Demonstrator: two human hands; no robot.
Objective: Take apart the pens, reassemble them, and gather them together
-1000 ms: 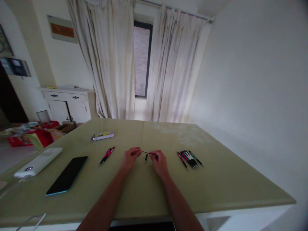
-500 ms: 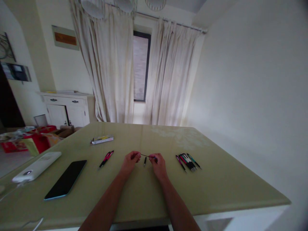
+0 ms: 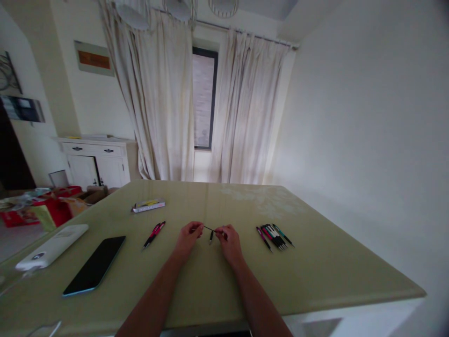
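Observation:
My left hand [image 3: 190, 238] pinches one end of a thin dark pen refill [image 3: 209, 229] above the middle of the table. The other end is between the fingertips of my right hand [image 3: 228, 240], so the refill spans the gap, sloping slightly down to the right. Just below it, a short black pen part [image 3: 211, 237] with a pale tip lies on the table between my hands. To the right, several pens [image 3: 276, 236] with coloured barrels and black grips lie side by side. Left of my left hand are red-and-black pens [image 3: 154, 234].
The pale green table [image 3: 333, 271] carries a black-screened phone [image 3: 95, 265] and a white power bank [image 3: 52, 248] with a cable at the left. A small open box [image 3: 148, 205] with something yellow lies farther back. Red bags [image 3: 58, 208] stand on the floor beyond the left edge.
The refill has tilted, its right end now lower, and my right hand has shifted slightly left. Both hands keep their pinch. The view has moved a little.

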